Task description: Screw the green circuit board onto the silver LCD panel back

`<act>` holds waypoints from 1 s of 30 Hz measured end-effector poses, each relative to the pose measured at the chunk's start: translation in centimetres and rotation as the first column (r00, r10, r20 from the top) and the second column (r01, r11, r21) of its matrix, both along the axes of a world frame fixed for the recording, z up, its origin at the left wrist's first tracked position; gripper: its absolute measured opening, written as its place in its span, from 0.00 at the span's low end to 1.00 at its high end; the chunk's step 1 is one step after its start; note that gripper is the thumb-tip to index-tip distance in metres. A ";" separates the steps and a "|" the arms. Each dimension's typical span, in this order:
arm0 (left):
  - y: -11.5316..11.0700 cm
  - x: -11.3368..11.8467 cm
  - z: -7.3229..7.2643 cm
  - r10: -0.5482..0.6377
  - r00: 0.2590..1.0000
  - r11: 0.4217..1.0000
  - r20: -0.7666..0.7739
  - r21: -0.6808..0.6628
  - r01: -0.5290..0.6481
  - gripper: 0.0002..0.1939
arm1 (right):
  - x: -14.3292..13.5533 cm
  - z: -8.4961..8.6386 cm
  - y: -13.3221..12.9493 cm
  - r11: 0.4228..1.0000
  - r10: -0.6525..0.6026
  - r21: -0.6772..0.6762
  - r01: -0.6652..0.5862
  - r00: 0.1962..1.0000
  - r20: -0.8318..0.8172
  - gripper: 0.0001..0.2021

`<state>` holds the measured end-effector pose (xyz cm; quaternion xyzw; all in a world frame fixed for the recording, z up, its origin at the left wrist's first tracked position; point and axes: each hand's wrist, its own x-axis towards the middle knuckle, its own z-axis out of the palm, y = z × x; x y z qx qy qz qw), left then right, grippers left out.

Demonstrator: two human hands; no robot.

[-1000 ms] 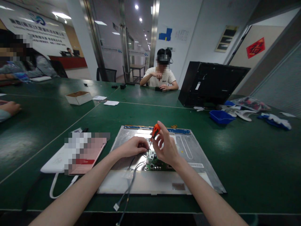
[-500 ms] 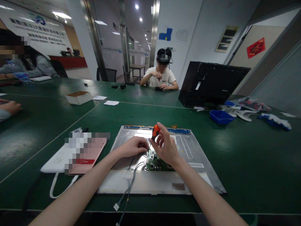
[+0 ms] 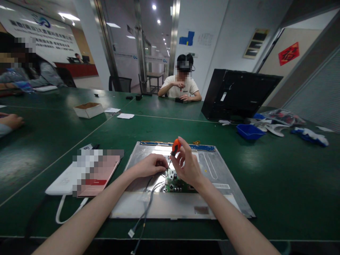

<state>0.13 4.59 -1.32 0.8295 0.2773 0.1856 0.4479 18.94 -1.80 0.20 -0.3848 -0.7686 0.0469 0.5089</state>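
I count one screwdriver (image 3: 175, 146), one circuit board (image 3: 175, 186), one metal panel (image 3: 231, 198) and two cable plugs (image 3: 131, 233). My right hand (image 3: 188, 167) grips the screwdriver, tilted above the circuit board, which lies on the metal panel. My left hand (image 3: 149, 165) is beside; whether its fingers pinch something, I cannot tell. Since half a second ago, the screwdriver is slightly turned.
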 end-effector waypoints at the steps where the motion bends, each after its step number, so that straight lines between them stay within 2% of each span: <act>1: 0.0 0.0 0.0 0.000 1.000 1.000 -0.001 -0.002 0.000 0.04 | 0.0 -0.1 0.1 1.000 -0.013 0.002 0.013 1.000 0.000 0.36; 8: 0.1 -0.1 -0.2 -0.006 1.000 1.000 0.003 0.001 0.006 0.05 | 0.0 -0.3 0.3 0.998 -0.049 0.031 0.048 0.998 0.027 0.34; 17: 0.1 0.0 -0.1 -0.007 1.000 1.000 -0.002 0.024 0.007 0.04 | 0.0 0.0 -0.1 0.999 0.034 -0.008 -0.034 0.999 0.005 0.35; 24: 0.2 -0.2 -0.3 -0.021 1.000 1.000 0.010 0.019 0.020 0.06 | 0.0 -0.2 0.2 0.998 -0.028 0.055 0.027 0.999 0.018 0.34; 30: 0.1 -0.1 -0.2 -0.011 1.000 1.000 -0.004 0.015 0.011 0.06 | 0.1 -0.3 0.2 0.999 -0.022 0.031 0.021 1.000 0.014 0.34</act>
